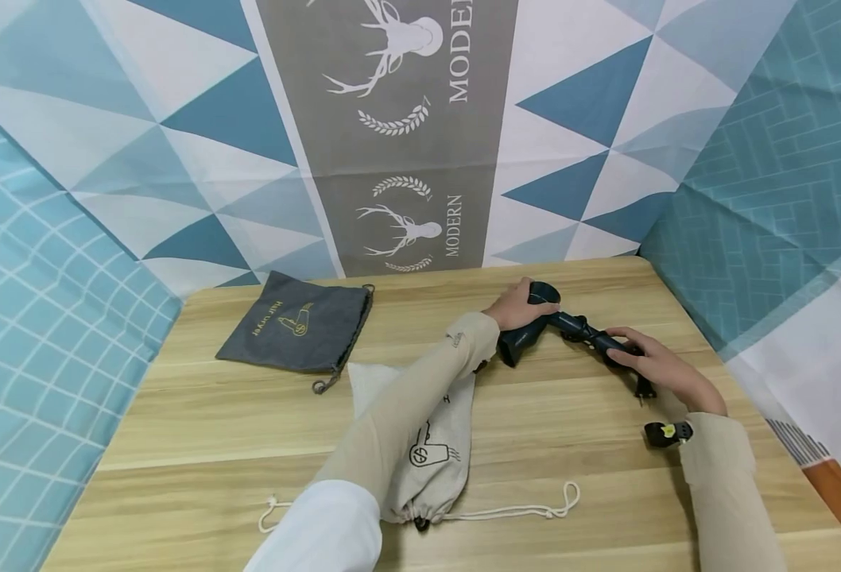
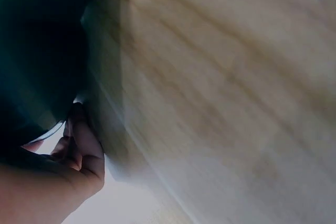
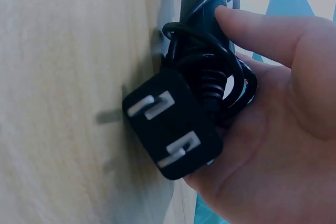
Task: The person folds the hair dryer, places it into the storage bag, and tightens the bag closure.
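Note:
A dark hair dryer (image 1: 524, 340) lies across the back right part of the wooden table, its handle pointing right. My left hand (image 1: 517, 308) grips the dryer's barrel from above; in the left wrist view the dark barrel (image 2: 42, 51) hides part of the curled fingers. Around the handle's end, my right hand (image 1: 653, 361) holds on, thumb (image 3: 257, 30) pressed against it in the right wrist view. The black cord (image 3: 197, 32) is wound about the handle. Its two-pin plug (image 3: 173, 124) hangs beside the palm, prongs facing the camera.
A grey drawstring pouch (image 1: 277, 326) printed with a hair dryer lies at the back left. Under my left forearm is a beige drawstring bag (image 1: 438, 469), its white cord (image 1: 506, 512) trailing right. Patterned cloth (image 1: 406, 143) stands behind the table (image 1: 578, 445).

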Tool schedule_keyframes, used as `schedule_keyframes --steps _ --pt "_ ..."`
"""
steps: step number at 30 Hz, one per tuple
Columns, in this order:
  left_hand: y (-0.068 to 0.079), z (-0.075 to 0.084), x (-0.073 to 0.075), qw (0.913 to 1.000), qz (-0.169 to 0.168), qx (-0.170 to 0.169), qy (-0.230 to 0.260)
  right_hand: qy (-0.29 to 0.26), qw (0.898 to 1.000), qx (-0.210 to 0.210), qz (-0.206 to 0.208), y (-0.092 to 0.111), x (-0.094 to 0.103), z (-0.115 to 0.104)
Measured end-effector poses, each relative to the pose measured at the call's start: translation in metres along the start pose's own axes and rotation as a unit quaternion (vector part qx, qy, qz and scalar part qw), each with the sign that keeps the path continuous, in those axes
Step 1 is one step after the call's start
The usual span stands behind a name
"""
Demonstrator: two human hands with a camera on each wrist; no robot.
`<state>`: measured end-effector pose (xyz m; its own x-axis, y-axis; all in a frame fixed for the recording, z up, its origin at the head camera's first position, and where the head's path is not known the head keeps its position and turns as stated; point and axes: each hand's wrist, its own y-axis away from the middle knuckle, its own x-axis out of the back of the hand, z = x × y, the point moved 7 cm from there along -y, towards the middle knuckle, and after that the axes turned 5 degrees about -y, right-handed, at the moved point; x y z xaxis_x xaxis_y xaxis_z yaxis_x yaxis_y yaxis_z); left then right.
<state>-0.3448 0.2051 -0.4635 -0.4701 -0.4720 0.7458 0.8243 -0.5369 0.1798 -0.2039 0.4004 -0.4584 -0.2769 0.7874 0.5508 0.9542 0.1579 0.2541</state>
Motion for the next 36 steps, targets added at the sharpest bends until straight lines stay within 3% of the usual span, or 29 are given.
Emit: schedule_keyframes --steps 11,17,24,30,36 --pt "0.013 0.003 -0.003 0.9997 0.02 -0.006 0.013 0.072 0.997 0.023 0.01 -0.004 -0.006 -0.003" --pt "0.023 0.001 -0.001 0.9989 0.036 0.01 0.029 0.062 0.998 0.017 0.002 -0.004 -0.01 -0.004" --pt "0.025 -0.008 0.003 0.9973 0.049 0.021 0.05 0.067 0.996 0.057 0.02 -0.01 -0.006 -0.013" --pt "0.034 -0.015 0.018 0.9916 0.044 0.017 0.12 0.03 0.996 0.078 0.033 -0.015 -0.013 -0.026" --pt "0.042 0.004 0.043 0.9891 0.028 -0.011 0.144 0.028 0.994 0.095 0.048 -0.004 -0.007 -0.052"
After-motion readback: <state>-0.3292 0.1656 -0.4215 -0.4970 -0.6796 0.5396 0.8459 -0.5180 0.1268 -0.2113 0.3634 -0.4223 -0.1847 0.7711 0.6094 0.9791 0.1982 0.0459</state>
